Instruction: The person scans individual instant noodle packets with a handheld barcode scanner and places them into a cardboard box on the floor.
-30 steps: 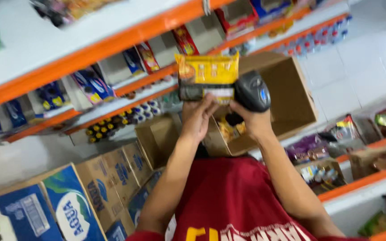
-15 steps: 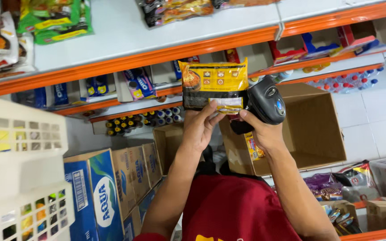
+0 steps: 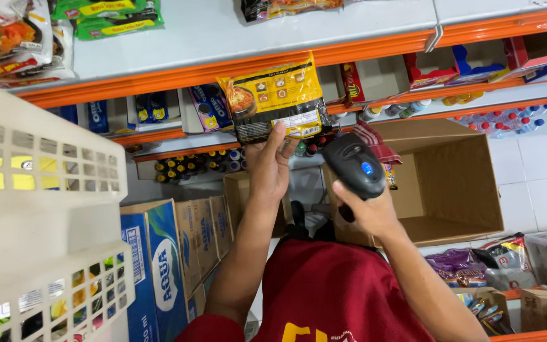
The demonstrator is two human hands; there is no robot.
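Overhead, the left hand pinches a yellow noodle packet; at its four o'clock, the right hand grips a black scanner, its handle hidden by fingers.

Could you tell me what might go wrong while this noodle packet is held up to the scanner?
The left hand pinches the yellow noodle packet only at its lower edge, so it could slip or flop. The right hand aims the black barcode scanner beside the packet, so it may miss the barcode.
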